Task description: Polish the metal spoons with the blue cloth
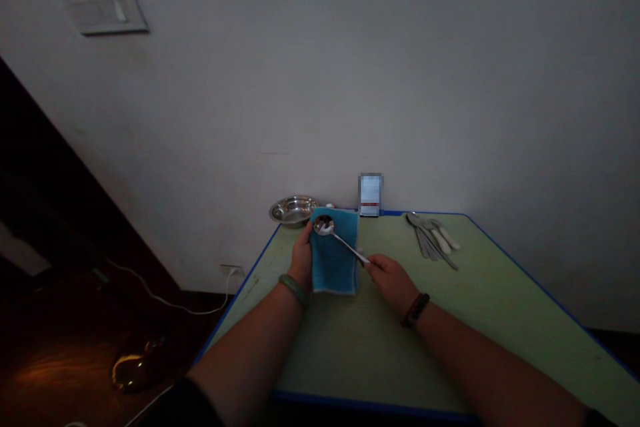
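A plain indoor room, most likely in a home

The room looks domestic, not like a lab or shop, and everything sits around 1 small folding table [380,347] with a pale green top and blue edging. Behind the table rises a bare white wall [320,80], with a wall plate [103,11] high to its left and a power socket [231,270] low beside its left corner. A white cable [165,300] runs from that socket across a dark polished wooden floor [55,373] left of the table. On the table are everyday household things: a steel bowl [293,211] at the back, a blue towel [333,253], a steel spoon [340,237] and a small pile of cutlery [433,238].
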`<state>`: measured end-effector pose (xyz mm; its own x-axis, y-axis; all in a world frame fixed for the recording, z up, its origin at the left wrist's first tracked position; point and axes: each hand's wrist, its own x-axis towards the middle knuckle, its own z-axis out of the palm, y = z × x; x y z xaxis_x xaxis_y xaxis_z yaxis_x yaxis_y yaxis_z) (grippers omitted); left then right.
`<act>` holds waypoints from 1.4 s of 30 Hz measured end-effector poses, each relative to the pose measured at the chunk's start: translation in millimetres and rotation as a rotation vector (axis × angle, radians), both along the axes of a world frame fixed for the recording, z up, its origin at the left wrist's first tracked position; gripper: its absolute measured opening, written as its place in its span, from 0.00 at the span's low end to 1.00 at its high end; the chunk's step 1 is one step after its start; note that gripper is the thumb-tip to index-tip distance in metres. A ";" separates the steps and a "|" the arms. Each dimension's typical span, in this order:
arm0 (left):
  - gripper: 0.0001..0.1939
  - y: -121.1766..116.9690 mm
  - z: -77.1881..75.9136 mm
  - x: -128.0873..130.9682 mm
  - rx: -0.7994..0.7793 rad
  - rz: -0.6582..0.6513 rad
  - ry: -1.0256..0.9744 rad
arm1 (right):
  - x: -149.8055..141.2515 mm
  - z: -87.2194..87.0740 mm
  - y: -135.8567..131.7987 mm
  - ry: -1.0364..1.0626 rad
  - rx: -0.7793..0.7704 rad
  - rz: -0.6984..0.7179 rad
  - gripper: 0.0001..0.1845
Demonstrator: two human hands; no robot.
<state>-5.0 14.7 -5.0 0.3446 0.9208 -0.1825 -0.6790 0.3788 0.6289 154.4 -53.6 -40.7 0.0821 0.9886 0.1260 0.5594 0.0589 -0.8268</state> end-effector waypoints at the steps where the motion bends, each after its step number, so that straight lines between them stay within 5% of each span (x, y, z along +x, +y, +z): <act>1: 0.22 -0.7 0.8 0.2 -0.006 -0.012 0.004 | 0.1 0.0 0.2 0.001 0.005 -0.011 0.14; 19: 0.22 4.1 -2.0 -5.2 0.027 0.116 -0.036 | 3.4 -1.2 2.0 -0.007 -0.032 0.059 0.15; 31: 0.20 -2.6 1.1 0.9 0.022 -0.020 -0.001 | -0.3 2.6 -0.1 0.009 0.001 -0.003 0.14; 42: 0.27 -0.4 -1.5 -2.6 0.013 0.024 -0.005 | 1.8 1.5 1.0 -0.004 0.005 -0.041 0.13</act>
<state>-7.6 14.3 -6.5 0.3230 0.9312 -0.1688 -0.6911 0.3539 0.6302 156.2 -52.6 -39.2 0.1219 0.9839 0.1309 0.5644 0.0397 -0.8245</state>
